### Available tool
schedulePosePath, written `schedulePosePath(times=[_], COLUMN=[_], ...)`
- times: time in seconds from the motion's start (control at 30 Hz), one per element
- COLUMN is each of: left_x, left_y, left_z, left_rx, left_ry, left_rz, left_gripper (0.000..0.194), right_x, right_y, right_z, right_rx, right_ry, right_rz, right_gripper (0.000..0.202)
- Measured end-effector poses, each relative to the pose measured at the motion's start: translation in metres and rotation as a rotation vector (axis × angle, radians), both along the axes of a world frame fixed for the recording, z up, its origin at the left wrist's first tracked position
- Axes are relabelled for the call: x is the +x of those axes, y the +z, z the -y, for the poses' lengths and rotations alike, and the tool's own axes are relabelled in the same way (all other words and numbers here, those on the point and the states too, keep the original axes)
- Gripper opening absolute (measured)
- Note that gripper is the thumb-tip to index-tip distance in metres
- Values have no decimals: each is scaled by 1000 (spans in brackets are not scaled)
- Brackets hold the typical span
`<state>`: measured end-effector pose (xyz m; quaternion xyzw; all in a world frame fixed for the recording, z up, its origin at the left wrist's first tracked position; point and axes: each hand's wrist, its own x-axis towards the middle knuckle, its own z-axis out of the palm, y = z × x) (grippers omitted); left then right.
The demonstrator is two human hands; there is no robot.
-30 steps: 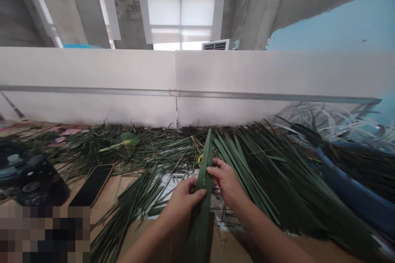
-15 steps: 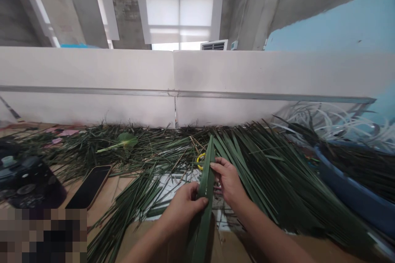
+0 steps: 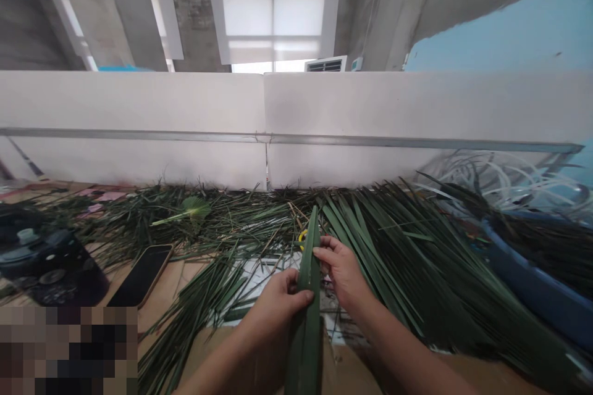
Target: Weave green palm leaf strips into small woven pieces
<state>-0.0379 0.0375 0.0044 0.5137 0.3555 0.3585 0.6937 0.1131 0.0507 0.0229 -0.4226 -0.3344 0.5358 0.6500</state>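
Note:
A long green palm leaf strip (image 3: 303,333) runs from the bottom of the view up to a pointed tip. My left hand (image 3: 278,299) grips it at mid-length, the thumb lying across its face. Higher up, my right hand (image 3: 340,265) pinches its right edge between thumb and fingers. Behind the strip shows part of a yellow ring-shaped handle (image 3: 302,239), mostly hidden. To the right of my right hand spreads a pile of broad green leaves (image 3: 412,271). On the left lies a bundle of thin cut strips (image 3: 194,299).
A phone (image 3: 141,276) and a dark bottle (image 3: 50,265) are on the left of the table. A small fan-shaped leaf (image 3: 194,213) lies on scattered leaf scraps. At right stands a blue basin (image 3: 532,278) of dark strands, with white strips (image 3: 519,179) behind. A white partition (image 3: 139,102) borders the back.
The view has shifted slightly, so the surroundings sit a little farther right. Both hands keep nearly the same hold on the leaf strip, which now stands slightly more upright.

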Motion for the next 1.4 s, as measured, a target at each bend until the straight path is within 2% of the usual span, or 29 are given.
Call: schedulePosePath(times=[0.3, 0.5, 0.63, 0.73, 0.83, 0.97, 1.17, 1.4], left_x=[-1, -3, -5, -6, -8, -9, -10, -9], left_y=[4, 5, 5, 5, 4, 0, -3, -5], left_z=[3, 3, 2, -1, -5, -9, -9, -4], left_rx=[81, 73, 68, 75, 103, 211, 298, 469], left_ry=[-52, -66, -70, -30, 33, 115, 205, 286], left_rz=[-80, -89, -84, -75, -62, -117, -188, -427], left_gripper=[24, 23, 24, 27, 30, 29, 28, 20], right_x=[4, 6, 4, 1, -2, -4, -4, -3], right_y=[0, -1, -2, -3, -3, -2, 2, 2], right_z=[-2, -1, -2, -1, 2, 7, 7, 6], right_rx=[-9, -24, 11, -19, -26, -18, -6, -22], right_ry=[-47, -33, -4, 61, 160, 247, 242, 221], right_rz=[-33, 62, 11, -26, 37, 61, 156, 226], right_gripper=[31, 23, 21, 23, 24, 28, 24, 20])
